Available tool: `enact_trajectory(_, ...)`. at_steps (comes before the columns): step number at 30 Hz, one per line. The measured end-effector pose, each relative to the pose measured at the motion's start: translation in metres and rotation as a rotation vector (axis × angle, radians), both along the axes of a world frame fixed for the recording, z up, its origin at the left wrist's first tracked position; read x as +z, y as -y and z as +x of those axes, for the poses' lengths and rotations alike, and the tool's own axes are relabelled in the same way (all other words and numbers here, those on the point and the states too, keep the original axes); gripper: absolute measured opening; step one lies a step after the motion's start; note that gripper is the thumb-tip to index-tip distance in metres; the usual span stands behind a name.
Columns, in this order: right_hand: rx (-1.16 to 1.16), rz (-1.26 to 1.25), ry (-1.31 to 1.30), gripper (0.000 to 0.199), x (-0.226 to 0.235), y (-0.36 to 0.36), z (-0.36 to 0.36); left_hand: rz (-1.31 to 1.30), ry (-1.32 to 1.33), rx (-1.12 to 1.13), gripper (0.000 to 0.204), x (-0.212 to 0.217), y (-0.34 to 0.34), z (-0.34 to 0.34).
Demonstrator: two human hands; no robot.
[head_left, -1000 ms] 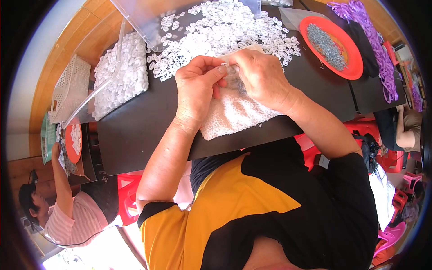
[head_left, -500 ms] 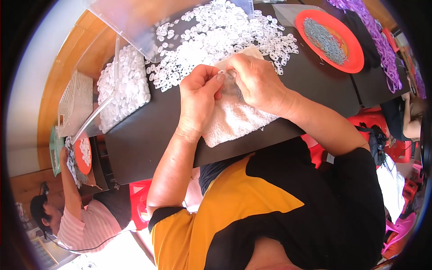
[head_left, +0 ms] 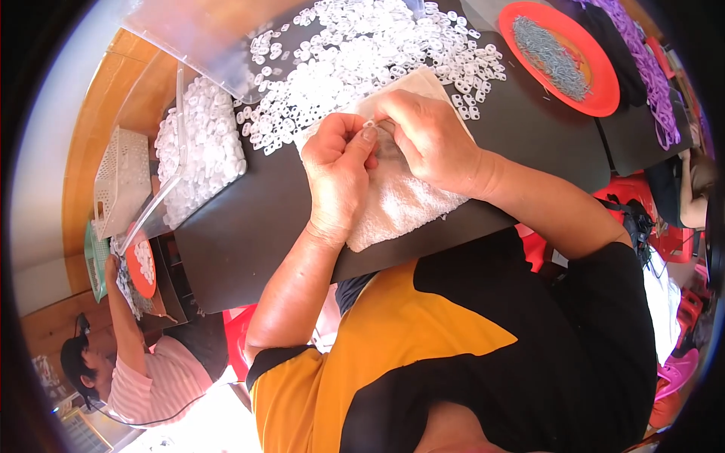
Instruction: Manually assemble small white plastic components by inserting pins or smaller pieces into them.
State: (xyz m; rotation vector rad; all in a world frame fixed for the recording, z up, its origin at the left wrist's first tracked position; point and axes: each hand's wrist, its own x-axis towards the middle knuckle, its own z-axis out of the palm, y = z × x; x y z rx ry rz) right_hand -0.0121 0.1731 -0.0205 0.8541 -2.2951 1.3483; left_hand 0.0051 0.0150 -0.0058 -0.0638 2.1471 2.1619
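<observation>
My left hand (head_left: pixel 338 167) is closed in a pinch on a small white plastic piece (head_left: pixel 369 124), which shows at the thumb and fingertips. Close beside it, my right hand (head_left: pixel 436 143) has its fingers curled and pressed together at the same piece. What the right fingers hold is hidden or too small to make out. Both hands are over a pale towel (head_left: pixel 404 211) folded on the dark table (head_left: pixel 257 226). Beyond them spreads a pile of small white oval pieces with two holes (head_left: pixel 347 64).
On the right, a red plate (head_left: pixel 606 94) carries grey metal pins (head_left: pixel 551 57). Purple straps (head_left: pixel 655 90) hang behind it. To the left lie more white pieces (head_left: pixel 200 143) by a clear plastic bin (head_left: pixel 189 45) and a white basket (head_left: pixel 124 181). Another person (head_left: pixel 155 377) works at far left.
The view has shifted slightly. My hands stay together at the white piece, with the right fingers a little higher and the left wrist slightly turned.
</observation>
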Motion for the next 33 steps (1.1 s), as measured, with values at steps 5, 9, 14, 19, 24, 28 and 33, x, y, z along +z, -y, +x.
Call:
enact_trajectory(5, 0.011, -0.018, 0.037, 0.017, 0.001, 0.0, 0.001, 0.077, 0.008, 0.003, 0.005, -0.001, -0.002, 0.0)
enact_trajectory(9, 0.009, -0.029, 0.043, 0.016, 0.0, -0.001, 0.0, 0.07, 0.015, 0.016, 0.005, 0.0, -0.004, 0.001)
enact_trajectory(14, 0.007, 0.017, 0.002, 0.017, 0.003, 0.001, 0.001, 0.102, -0.02, 0.019, 0.005, -0.002, -0.002, 0.001)
enact_trajectory(19, 0.04, 0.011, 0.088, 0.013, 0.008, -0.005, -0.004, 0.1, 0.057, -0.061, 0.006, 0.006, 0.008, -0.007)
enact_trajectory(24, 0.02, -0.159, 0.388, 0.01, 0.026, -0.014, -0.004, 0.145, 0.063, -0.156, 0.008, -0.004, 0.015, -0.008)
enact_trajectory(28, 0.043, 0.179, 0.265, 0.011, 0.054, -0.007, -0.03, 0.051, -0.02, -0.156, 0.008, -0.003, 0.012, -0.003)
enact_trajectory(33, -0.048, 0.516, 0.043, 0.014, 0.035, 0.027, -0.084, 0.029, -0.064, -0.185, 0.009, -0.007, 0.009, -0.006)
